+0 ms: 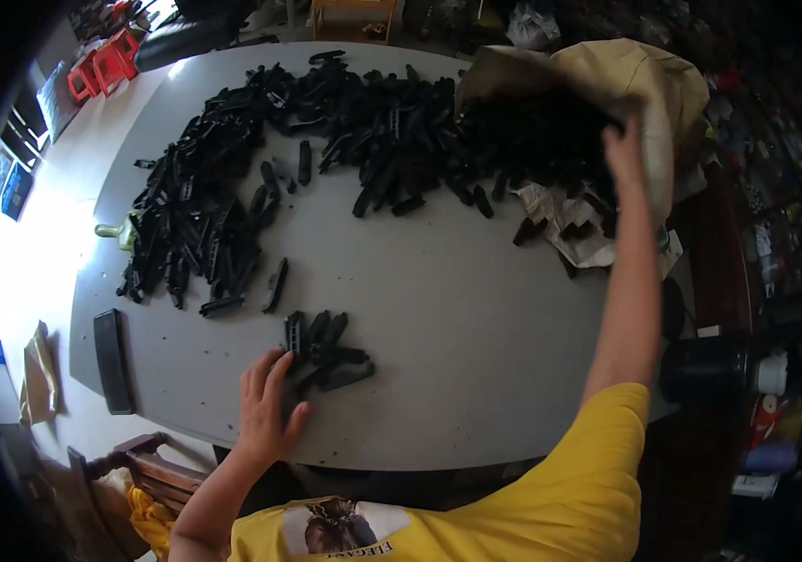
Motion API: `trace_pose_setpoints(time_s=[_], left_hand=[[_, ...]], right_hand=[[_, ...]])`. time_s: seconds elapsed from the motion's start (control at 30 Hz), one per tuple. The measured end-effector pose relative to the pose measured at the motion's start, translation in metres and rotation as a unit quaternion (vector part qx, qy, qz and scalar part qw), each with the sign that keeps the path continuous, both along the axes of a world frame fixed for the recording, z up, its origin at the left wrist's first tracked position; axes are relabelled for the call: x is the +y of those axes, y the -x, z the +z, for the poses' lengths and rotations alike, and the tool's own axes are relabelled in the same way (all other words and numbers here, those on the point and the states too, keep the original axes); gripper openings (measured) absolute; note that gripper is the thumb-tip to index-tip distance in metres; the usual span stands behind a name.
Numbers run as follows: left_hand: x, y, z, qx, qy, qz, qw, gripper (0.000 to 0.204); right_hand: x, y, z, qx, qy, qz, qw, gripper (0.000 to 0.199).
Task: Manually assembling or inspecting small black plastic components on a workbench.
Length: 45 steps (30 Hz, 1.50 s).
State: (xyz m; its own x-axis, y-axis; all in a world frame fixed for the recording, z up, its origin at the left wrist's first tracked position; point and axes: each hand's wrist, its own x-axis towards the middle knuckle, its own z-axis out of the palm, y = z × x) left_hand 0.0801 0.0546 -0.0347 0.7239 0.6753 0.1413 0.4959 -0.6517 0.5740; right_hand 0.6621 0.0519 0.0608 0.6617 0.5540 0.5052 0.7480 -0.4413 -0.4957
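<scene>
My left hand (268,403) rests on the grey table, its fingers apart. Its fingertips are at the edge of a small cluster of black plastic pieces (331,351), long and narrow in shape. Stretched far to the right, my right hand (622,155) is at the mouth of a beige sack (677,89) lying on its side. That hand is smeared by motion, and its fingers and anything in them cannot be made out. More of the black pieces spill from the sack into a heap (387,122) that curves along the table's far and left sides.
A dark flat phone-like object (113,362) lies near the table's left edge. Beside the heap sits a pale green item (118,230). A wooden chair (143,459) stands at the lower left, red stools (106,66) at the far left. Cluttered goods fill the right side.
</scene>
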Motion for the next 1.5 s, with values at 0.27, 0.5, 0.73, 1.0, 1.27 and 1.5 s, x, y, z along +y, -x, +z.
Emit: trace_pose_setpoints(time_s=[0.27,0.5,0.73,1.0,1.27,1.5], left_hand=[[0.002,-0.003,-0.002,0.029,0.002,0.010,1.000,0.060],[-0.003,0.000,-0.006,0.082,-0.010,0.011,0.997,0.066],[-0.009,0.001,0.001,0.093,-0.002,-0.003,0.996,0.064],[-0.009,-0.003,-0.004,0.084,-0.017,-0.009,0.996,0.068],[-0.012,-0.034,-0.001,0.153,-0.237,-0.189,0.940,0.060],[0.002,-0.069,0.002,0.106,-0.193,-0.250,0.943,0.051]], right_hand=[[0.033,-0.041,0.035,-0.001,-0.136,-0.103,0.985,0.042],[0.104,-0.141,-0.120,-0.053,-0.066,0.008,0.996,0.072],[0.105,-0.060,-0.107,-0.261,0.016,0.070,0.963,0.077],[0.103,0.047,-0.092,0.044,0.134,0.262,0.955,0.059],[0.085,0.127,-0.099,-0.019,0.120,0.326,0.937,0.048],[0.187,0.141,-0.065,0.043,-0.048,0.423,0.904,0.036]])
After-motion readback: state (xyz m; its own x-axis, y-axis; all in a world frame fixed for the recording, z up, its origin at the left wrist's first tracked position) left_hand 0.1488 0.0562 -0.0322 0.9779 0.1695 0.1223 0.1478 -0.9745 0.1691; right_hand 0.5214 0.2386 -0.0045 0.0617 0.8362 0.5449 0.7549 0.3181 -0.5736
